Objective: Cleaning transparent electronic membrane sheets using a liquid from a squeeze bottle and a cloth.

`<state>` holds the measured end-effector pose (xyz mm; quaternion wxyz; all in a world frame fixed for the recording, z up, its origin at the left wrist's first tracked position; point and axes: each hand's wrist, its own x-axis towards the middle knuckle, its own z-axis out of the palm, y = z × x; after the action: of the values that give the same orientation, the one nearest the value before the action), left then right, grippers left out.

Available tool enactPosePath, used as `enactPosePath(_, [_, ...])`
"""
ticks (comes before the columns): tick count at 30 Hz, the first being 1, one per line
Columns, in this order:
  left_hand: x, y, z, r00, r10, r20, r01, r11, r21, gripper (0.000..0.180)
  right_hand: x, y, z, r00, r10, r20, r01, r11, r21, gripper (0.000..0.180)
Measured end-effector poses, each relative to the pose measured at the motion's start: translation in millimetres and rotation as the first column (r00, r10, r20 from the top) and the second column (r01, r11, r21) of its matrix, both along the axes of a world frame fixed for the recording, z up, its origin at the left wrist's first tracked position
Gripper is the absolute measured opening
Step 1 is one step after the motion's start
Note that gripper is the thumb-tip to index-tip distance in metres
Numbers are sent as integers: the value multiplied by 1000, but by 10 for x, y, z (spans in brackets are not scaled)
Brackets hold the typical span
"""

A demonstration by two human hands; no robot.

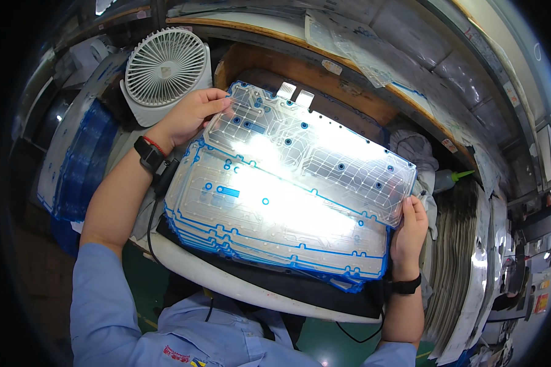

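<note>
At the counter's far left, a blue-edged stack (86, 162) is standing on end, and a white fan (165, 70) is sitting toward the back-left corner. The left hand (188, 115) is pinching the upper left corner of a clear circuit sheet (324, 144), its thumb and fingers nearly closed on that thin edge. The sheet is slanting over the rear part of a sheet pile (257, 229), which is resting near the front edge of the counter (226, 281); whether the two are touching in the middle, I cannot tell. Two pale tabs (294, 95) are sticking out from its back edge. The right hand (408, 235) is gripping the lower right corner, its fingers curling lightly around it. Farther right, a green-tipped bottle (450, 178) is lying near a pile of grey sheets (456, 263).

The sheet is probably going to handle as light, springy and rather slippery, its glossy face marking easily. Opposite corners are looking like the safest hold, with the tabs seeming too fragile for gripping.
</note>
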<state>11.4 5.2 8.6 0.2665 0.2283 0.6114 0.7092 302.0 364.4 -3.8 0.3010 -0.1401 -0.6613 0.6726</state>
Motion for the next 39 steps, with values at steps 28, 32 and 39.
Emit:
enactPosePath(28, [0, 19, -32, 977, 113, -180, -95, 990, 108, 24, -1, -140, 96, 995, -60, -81, 64, 997, 44, 44])
enactPosePath(32, [29, -9, 42, 987, 22, -157, -18, 1000, 25, 26, -7, -159, 116, 996, -10, -87, 12, 1000, 20, 47])
enactPosePath(39, [96, 12, 63, 997, -63, -31, 58, 986, -157, 25, -4, -146, 108, 996, -13, -83, 12, 1000, -22, 47])
